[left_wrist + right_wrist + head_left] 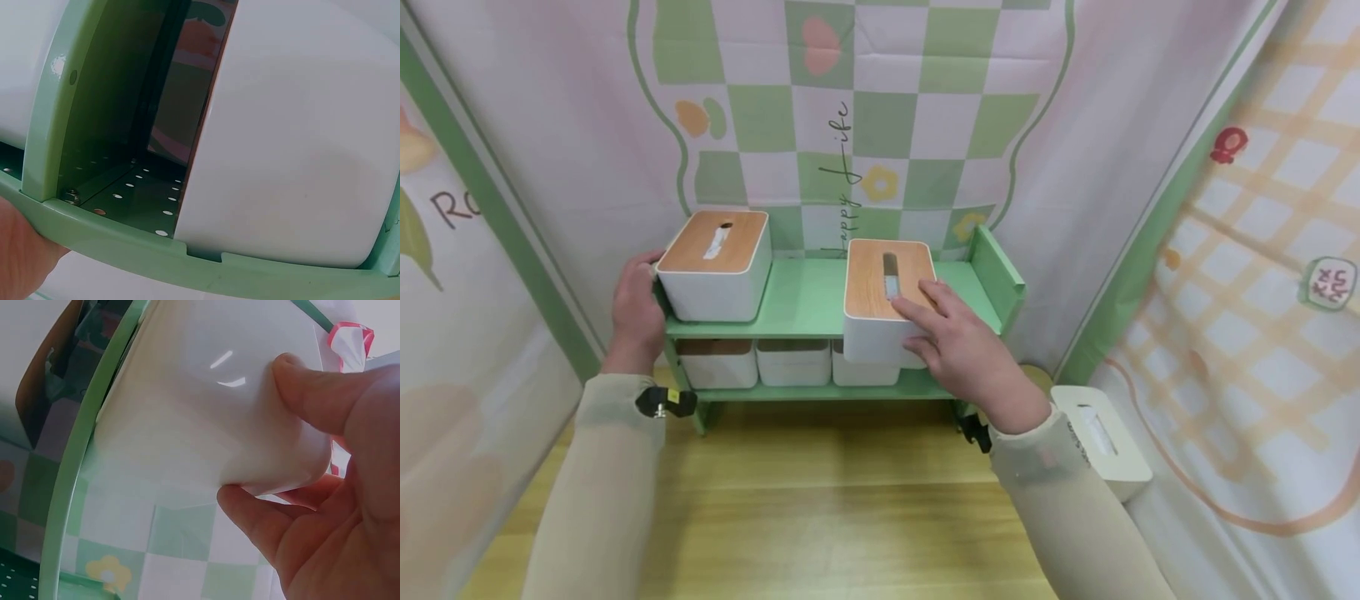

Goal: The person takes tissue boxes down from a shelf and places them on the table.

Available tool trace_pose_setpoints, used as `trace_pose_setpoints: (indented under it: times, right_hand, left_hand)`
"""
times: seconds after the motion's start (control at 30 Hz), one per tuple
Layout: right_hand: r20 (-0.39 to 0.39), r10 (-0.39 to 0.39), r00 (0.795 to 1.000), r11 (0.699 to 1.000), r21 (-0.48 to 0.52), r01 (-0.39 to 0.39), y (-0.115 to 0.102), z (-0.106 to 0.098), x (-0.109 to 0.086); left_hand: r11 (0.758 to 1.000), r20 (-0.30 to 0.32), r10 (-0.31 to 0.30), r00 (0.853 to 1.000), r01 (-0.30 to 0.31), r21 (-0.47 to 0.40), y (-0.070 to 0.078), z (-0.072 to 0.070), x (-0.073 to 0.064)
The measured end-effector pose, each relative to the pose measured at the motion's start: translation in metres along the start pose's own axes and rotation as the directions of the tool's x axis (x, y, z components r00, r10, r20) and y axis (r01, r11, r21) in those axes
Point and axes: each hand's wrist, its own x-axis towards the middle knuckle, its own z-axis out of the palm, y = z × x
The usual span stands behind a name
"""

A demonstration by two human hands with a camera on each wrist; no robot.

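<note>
My right hand [958, 346] grips a white tissue box [883, 339] with a wood-grain lid, held at the front edge of the green shelf [808, 292]. In the right wrist view the thumb and fingers hold the box's white corner [200, 419]. At the shelf's left end, my left hand [638, 312] holds the green side panel, its fingertips partly hidden. Right beside that hand, a second tissue box [711, 287] with a wooden lid sits on the top board. The left wrist view has part of the left hand [25, 256] against the green shelf edge [125, 234].
On the lower board stand several more white boxes [793, 364]. A pale tissue box [1101, 442] lies on the wooden floor [820, 500] at the right, by the printed curtain [1247, 350]. The shelf has a raised right end panel [1000, 271]. Curtains hang behind and on both sides.
</note>
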Motion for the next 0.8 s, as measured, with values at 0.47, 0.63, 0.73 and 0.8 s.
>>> trace_pose_setpoints:
  times: [0.47, 0.63, 0.73, 0.8]
  right_hand:
    - [-0.022, 0.378, 0.926, 0.827, 0.458, -0.327, 0.010, 0.009, -0.019]
    - [0.086, 0.512, 0.855, 0.642, 0.622, -0.448, 0.017, 0.007, -0.026]
    - [0.183, 0.539, 0.822, 0.517, 0.699, -0.495, 0.021, 0.006, -0.027]
    - [0.254, 0.540, 0.803, 0.410, 0.754, -0.514, 0.024, 0.006, -0.027]
  left_hand:
    - [1.000, 0.001, -0.005, 1.000, 0.005, 0.019, 0.002, -0.002, -0.002]
    - [1.000, 0.004, -0.004, 1.000, 0.004, 0.015, 0.002, 0.000, -0.002]
    - [1.000, 0.009, -0.008, 1.000, 0.008, 0.016, 0.003, 0.000, -0.002]
    - [1.000, 0.009, -0.008, 1.000, 0.008, 0.018, 0.003, -0.001, -0.002]
